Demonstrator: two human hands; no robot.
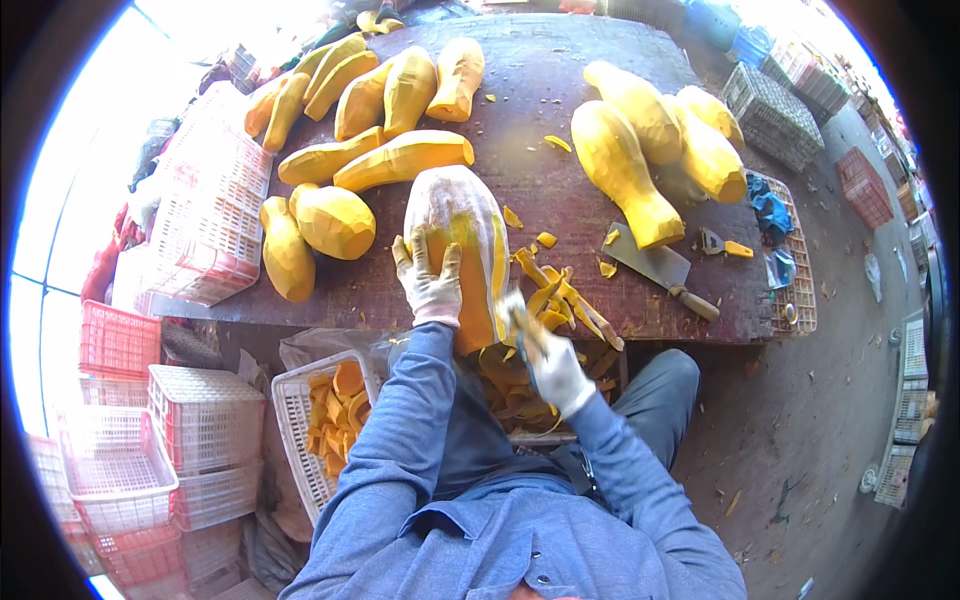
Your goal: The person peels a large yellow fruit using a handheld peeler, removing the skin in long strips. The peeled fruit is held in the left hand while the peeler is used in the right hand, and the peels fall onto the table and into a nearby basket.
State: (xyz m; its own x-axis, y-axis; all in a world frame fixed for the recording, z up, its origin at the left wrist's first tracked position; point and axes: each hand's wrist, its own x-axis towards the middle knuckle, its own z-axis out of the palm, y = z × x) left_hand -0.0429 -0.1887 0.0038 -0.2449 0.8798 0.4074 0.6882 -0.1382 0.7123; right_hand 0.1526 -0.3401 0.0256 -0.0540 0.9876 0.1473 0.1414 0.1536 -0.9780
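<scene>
A large, partly peeled squash (456, 196) lies lengthwise before me at the table's front edge. Its far end has whitish skin, while orange flesh shows along the near part. My left hand (427, 279), in a glove, presses on top of it with the fingers spread, holding it. In my gloved right hand (556, 367) is a peeler (517, 311), blurred by motion, at the squash's near right side. Curled peel strips (562, 296) lie on the table just right of the squash.
Peeled squashes (411, 90) lie at the table's (517, 142) back left, others (626, 172) at right. A cleaver (649, 259) and a yellow-handled scraper (726, 244) lie at right. A white basket (289, 405) of orange pieces stands below left; stacked crates (210, 195) flank the table.
</scene>
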